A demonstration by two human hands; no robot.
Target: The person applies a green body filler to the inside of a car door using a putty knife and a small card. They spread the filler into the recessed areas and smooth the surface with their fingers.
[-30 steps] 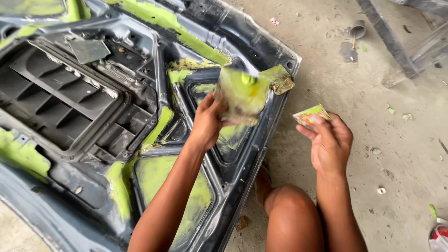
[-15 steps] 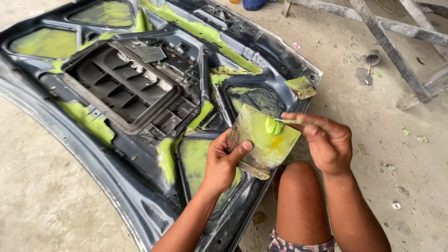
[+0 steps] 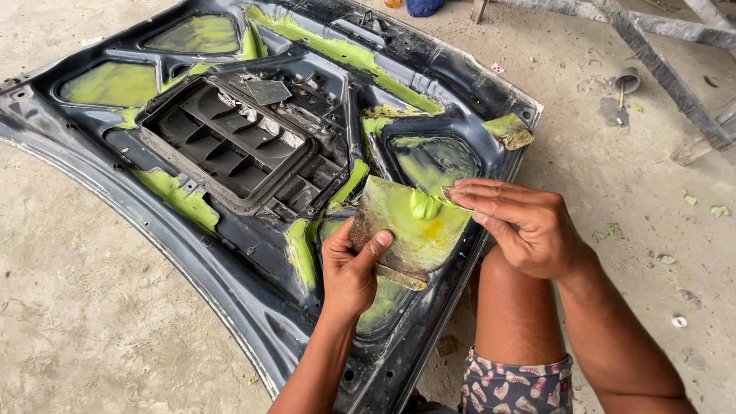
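My left hand (image 3: pixel 349 264) grips a flat mixing board (image 3: pixel 406 230) smeared with yellow-green filler, thumb on its lower left corner. A blob of green putty (image 3: pixel 423 204) sits near the board's top edge. My right hand (image 3: pixel 521 226) pinches a small thin spreader (image 3: pixel 452 198) whose edge touches that blob. Both hands hover over the right end of a dark car hood (image 3: pixel 230 261) lying inner side up on the ground, with green filler patches (image 3: pixel 178 198) spread across its recesses and ribs.
My bare knee (image 3: pixel 512 307) and patterned shorts (image 3: pixel 517 383) are below the right hand. A small can (image 3: pixel 627 79) and metal frame legs (image 3: pixel 675 69) stand on the concrete floor at the upper right. A putty-covered scrap (image 3: pixel 509 130) rests on the hood's right corner.
The camera view shifted right and down across the hood. My right hand brought the spreader from apart onto the board, and now its edge is in the green putty blob.
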